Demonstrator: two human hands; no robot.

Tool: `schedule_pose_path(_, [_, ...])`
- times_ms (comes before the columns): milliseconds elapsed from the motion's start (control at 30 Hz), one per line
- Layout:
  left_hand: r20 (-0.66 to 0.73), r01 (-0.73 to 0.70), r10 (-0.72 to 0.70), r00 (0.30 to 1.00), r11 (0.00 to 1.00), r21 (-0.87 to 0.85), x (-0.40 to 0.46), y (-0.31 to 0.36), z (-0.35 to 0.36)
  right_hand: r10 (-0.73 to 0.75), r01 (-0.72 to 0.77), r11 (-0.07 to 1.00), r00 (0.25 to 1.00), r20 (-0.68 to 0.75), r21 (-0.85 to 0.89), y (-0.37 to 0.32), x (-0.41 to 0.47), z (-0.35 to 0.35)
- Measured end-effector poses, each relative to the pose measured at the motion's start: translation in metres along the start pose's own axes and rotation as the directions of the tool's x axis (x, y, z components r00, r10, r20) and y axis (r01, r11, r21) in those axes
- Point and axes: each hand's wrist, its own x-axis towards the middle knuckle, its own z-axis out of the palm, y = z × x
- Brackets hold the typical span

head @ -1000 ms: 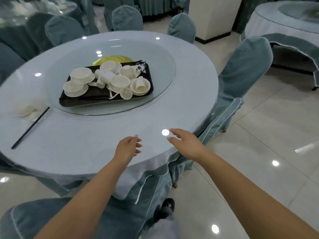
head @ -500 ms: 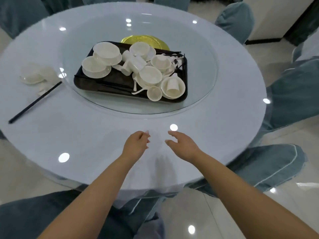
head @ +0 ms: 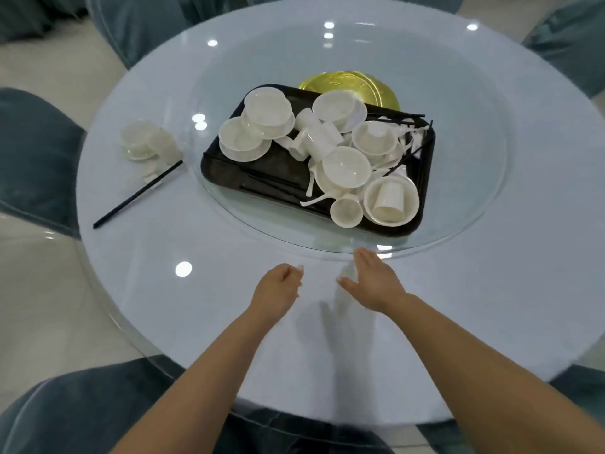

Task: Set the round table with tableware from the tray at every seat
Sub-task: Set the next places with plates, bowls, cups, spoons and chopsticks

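A black tray (head: 226, 172) sits on the glass turntable (head: 465, 178) of the round white table (head: 163, 306). It is piled with white bowls (head: 346, 167), saucers, cups (head: 389, 198), spoons and black chopsticks. Gold plates (head: 357, 88) lie behind it. One set place at the left has a white bowl and cup (head: 147, 144) with black chopsticks (head: 137, 194). My left hand (head: 278, 288) hovers over the near table, fingers loosely curled, holding nothing. My right hand (head: 373, 283) is open, its fingertips at the turntable's near rim.
Chairs with blue-grey covers stand around the table: one at the left (head: 32, 158), one under my arms at the near edge (head: 82, 414), others at the far side (head: 137, 24) and far right (head: 569, 37). Shiny tiled floor (head: 39, 306) lies to the left.
I have stepped closer, so the table and tray fill more of the view. Both hands have moved forward over the table, and the right hand has reached the turntable's rim.
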Motion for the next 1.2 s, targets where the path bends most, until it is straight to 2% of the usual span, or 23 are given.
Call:
schedule_pose_path(67, [-0.014, 0.026, -0.026, 1.000, 1.000, 0.007, 0.005, 0.006, 0.004, 0.023, -0.022, 0.999, 0.999, 0.040, -0.034, 0.019, 0.005, 0.003])
schedule_pose_path(167, [-0.033, 0.046, -0.046, 0.998, 0.999, 0.003, 0.014, 0.017, 0.015, -0.053, 0.057, 0.984, 0.998, 0.031, -0.168, 0.049, 0.008, 0.009])
schedule_pose_path(300, [-0.022, 0.053, -0.054, 0.998, 0.998, -0.021, 0.019, 0.032, 0.032, -0.095, 0.094, 0.982, 0.995, -0.002, -0.164, 0.064, 0.011, 0.012])
schedule_pose_path(400, [-0.002, 0.057, -0.057, 0.998, 0.998, 0.006, 0.021, 0.032, 0.037, -0.056, 0.054, 0.991, 0.998, -0.014, -0.119, 0.066, 0.011, 0.015])
schedule_pose_path(633, [0.003, 0.074, -0.074, 0.997, 0.997, 0.014, 0.027, 0.027, 0.035, 0.050, -0.061, 0.985, 0.996, -0.073, -0.164, 0.094, 0.010, 0.009])
schedule_pose_path(800, [0.059, 0.059, -0.060, 0.997, 0.998, 0.020, 0.028, 0.025, 0.033, 0.204, -0.216, 0.971, 0.972, -0.115, -0.101, 0.095, 0.015, -0.012])
schedule_pose_path(867, [0.074, 0.046, -0.048, 0.996, 0.999, 0.020, 0.032, 0.028, 0.029, 0.169, -0.178, 0.981, 0.979, -0.115, -0.072, 0.085, 0.018, -0.019])
schedule_pose_path(1000, [0.094, 0.005, -0.005, 0.996, 1.000, 0.007, 0.043, 0.034, 0.017, -0.011, 0.008, 0.999, 0.998, -0.055, -0.053, 0.042, 0.025, -0.021])
schedule_pose_path(1200, [0.084, -0.007, 0.008, 0.996, 1.000, -0.013, 0.065, 0.032, -0.011, -0.014, 0.015, 0.998, 1.000, 0.025, -0.054, -0.008, 0.045, -0.014])
